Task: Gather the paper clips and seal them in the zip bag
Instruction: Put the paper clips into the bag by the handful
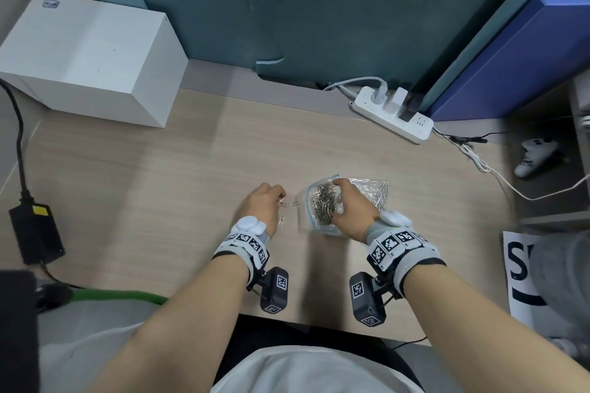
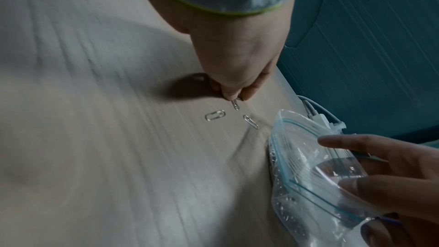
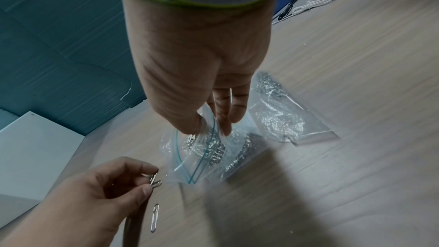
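A clear zip bag (image 1: 321, 206) with a blue-green seal holds a heap of silver paper clips on the wooden desk (image 1: 159, 185). My right hand (image 1: 336, 199) pinches the rim of the zip bag (image 3: 202, 155) between thumb and fingers (image 3: 223, 119), holding its mouth apart. Just left of the bag, my left hand (image 2: 234, 98) pinches a paper clip (image 2: 235, 105) off the desk; the right wrist view shows its fingertips around clips (image 3: 155, 179). Two loose clips (image 2: 215, 115) (image 2: 250, 121) lie flat beside it, one of them (image 1: 281, 222) near my left wrist.
A second clear bag of clips (image 1: 376, 191) lies behind my right hand. A white box (image 1: 86, 54) stands at the back left and a power strip (image 1: 392, 113) with cables at the back right. A black adapter (image 1: 35, 233) sits at the left edge.
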